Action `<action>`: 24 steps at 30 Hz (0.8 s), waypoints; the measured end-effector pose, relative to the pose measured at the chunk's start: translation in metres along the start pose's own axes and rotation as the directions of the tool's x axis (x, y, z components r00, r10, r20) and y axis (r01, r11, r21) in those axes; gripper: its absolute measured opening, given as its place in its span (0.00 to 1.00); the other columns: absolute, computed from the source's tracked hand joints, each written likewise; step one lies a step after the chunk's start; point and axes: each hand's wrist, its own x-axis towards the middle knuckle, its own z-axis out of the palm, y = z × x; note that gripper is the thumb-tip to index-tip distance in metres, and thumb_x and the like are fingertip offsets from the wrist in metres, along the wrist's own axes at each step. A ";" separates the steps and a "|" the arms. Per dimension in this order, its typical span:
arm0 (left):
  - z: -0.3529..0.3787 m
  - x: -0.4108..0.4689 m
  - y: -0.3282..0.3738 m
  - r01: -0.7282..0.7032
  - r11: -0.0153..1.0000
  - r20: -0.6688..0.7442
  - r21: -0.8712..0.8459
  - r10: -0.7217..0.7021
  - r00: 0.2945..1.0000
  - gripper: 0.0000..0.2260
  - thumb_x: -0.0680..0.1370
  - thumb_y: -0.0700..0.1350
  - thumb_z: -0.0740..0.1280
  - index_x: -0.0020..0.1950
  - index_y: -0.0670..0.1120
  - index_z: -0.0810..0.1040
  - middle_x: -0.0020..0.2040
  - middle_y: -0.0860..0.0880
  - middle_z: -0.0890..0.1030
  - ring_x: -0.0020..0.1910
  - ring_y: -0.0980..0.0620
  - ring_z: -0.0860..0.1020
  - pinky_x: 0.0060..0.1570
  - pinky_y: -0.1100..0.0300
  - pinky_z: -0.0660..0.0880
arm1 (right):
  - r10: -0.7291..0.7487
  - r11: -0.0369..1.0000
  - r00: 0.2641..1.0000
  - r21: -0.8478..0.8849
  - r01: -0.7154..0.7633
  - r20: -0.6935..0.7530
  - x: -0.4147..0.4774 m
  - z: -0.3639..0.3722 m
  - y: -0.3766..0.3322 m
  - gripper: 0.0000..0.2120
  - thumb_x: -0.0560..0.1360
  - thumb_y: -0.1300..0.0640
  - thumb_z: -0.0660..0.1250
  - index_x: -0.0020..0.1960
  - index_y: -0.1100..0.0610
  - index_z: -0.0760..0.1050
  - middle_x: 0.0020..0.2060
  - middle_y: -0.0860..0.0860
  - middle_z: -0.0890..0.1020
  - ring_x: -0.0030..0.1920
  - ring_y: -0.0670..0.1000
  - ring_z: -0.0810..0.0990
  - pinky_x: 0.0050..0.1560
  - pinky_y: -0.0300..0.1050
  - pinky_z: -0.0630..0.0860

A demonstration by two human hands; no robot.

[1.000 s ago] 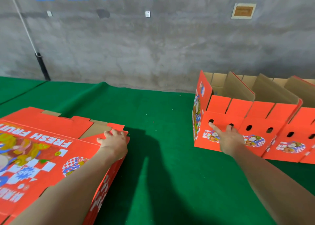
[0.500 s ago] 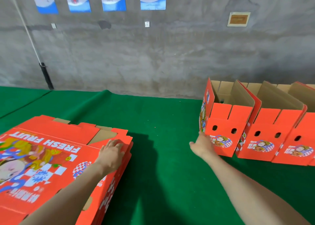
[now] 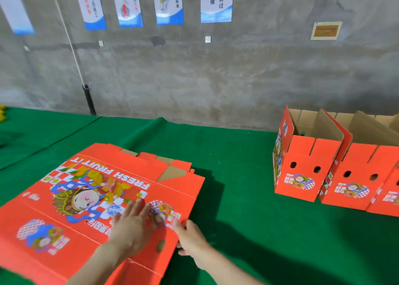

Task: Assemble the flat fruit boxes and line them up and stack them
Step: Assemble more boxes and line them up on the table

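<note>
A stack of flat red fruit boxes (image 3: 90, 194) printed "FRESH FRUIT" lies on the green table at the left. My left hand (image 3: 131, 228) rests flat on the top sheet, fingers straight. My right hand (image 3: 191, 238) is at the right edge of the top flat box, fingers curled at that edge with the thumb on top; the fingertips are hidden under the edge. Assembled red boxes (image 3: 302, 166) stand in a row at the right, open tops showing brown cardboard.
The green felt table (image 3: 237, 198) runs back to a grey concrete wall with posters. A black pipe (image 3: 89, 99) stands at the wall on the left. Something yellow (image 3: 2, 112) shows at the far left edge.
My right hand left the assembled box at the right and came over to the edge of the flat stack. My left hand slid from the stack's far corner to the middle of the top sheet.
</note>
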 end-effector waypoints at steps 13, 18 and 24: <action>-0.017 -0.073 0.058 -0.372 0.873 -0.321 -0.316 0.271 0.907 0.22 0.78 0.52 0.64 0.71 0.52 0.69 0.75 0.51 0.62 0.72 0.52 0.63 0.70 0.62 0.59 | 0.195 0.830 0.858 0.546 0.114 -0.475 -0.094 -0.096 0.009 0.04 0.76 0.57 0.68 0.44 0.56 0.75 0.43 0.57 0.81 0.49 0.60 0.81 0.54 0.56 0.75; -0.044 -0.088 0.083 -0.445 0.795 -0.454 -0.411 0.244 0.857 0.25 0.75 0.45 0.70 0.71 0.45 0.70 0.75 0.46 0.60 0.73 0.47 0.63 0.69 0.59 0.61 | 0.041 0.821 0.794 0.473 0.319 -0.607 -0.161 -0.158 0.012 0.03 0.76 0.58 0.68 0.47 0.50 0.77 0.46 0.50 0.81 0.47 0.50 0.78 0.60 0.52 0.71; -0.085 -0.096 0.107 -0.398 0.760 -0.697 -0.513 -0.098 0.711 0.38 0.67 0.50 0.70 0.70 0.30 0.65 0.71 0.28 0.60 0.71 0.31 0.60 0.69 0.41 0.59 | -0.107 0.779 0.664 0.353 0.519 -0.740 -0.241 -0.222 0.034 0.13 0.75 0.64 0.67 0.59 0.56 0.75 0.42 0.44 0.81 0.44 0.43 0.78 0.54 0.43 0.69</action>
